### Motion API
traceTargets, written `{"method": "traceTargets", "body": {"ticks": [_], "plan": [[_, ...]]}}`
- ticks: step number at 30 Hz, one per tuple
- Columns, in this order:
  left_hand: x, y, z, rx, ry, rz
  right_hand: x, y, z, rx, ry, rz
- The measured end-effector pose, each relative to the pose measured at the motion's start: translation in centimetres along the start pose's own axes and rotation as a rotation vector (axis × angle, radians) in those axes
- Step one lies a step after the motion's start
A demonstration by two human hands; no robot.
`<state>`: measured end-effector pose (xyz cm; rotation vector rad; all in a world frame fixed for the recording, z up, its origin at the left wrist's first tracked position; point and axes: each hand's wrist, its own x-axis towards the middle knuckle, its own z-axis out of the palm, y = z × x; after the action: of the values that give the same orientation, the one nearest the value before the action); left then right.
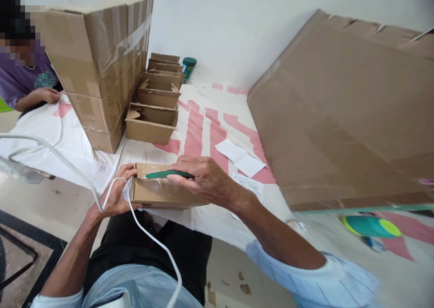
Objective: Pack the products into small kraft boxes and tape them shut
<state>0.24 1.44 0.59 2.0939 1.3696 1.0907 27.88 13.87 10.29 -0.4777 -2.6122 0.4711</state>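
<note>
A small closed cardboard box [162, 194] with shiny clear tape on top lies at the table's near edge, in front of my body. My left hand [118, 192] grips its left end, thumb near the top and fingers against the side. In my right hand [206, 177] is a green-handled utility knife [166, 174], held over the top of the box with its tip pointing left. The blade end lies close to the tape along the top seam; whether it cuts in, I cannot tell. A white cable [139, 224] hangs across my left wrist.
Tall taped cartons [108, 59] stand at the left, with a row of open small boxes [152, 129] beside them. White papers [240, 158] lie on the pink-and-white cloth [193, 131]. A large brown cardboard panel [339, 118] rises at right. Another person [30, 79] sits far left.
</note>
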Motion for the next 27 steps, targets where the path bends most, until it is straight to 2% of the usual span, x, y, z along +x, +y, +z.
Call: {"method": "traceTargets", "body": {"ticks": [7, 12, 17, 22, 27], "plan": [[-0.1, -0.6, 0.2, 0.018, 0.003, -0.016, 1.0, -0.2, -1.2, -0.173, -0.154, -0.024], [-0.1, -0.6, 0.3, 0.005, -0.009, -0.028, 0.4, 0.3, -2.7, -0.193, -0.204, -0.016], [-0.4, -0.9, -0.4, 0.011, 0.005, -0.048, -2.7, 2.0, -4.2, -0.270, -0.143, 0.064], [0.3, -0.7, -1.2, 0.021, -0.006, -0.041, -6.3, 3.4, -6.1, -0.289, -0.064, 0.168], [1.0, -0.2, -1.4, 0.020, -0.023, -0.019, -7.3, 2.4, -7.6, -0.129, 0.084, 0.206]]}}
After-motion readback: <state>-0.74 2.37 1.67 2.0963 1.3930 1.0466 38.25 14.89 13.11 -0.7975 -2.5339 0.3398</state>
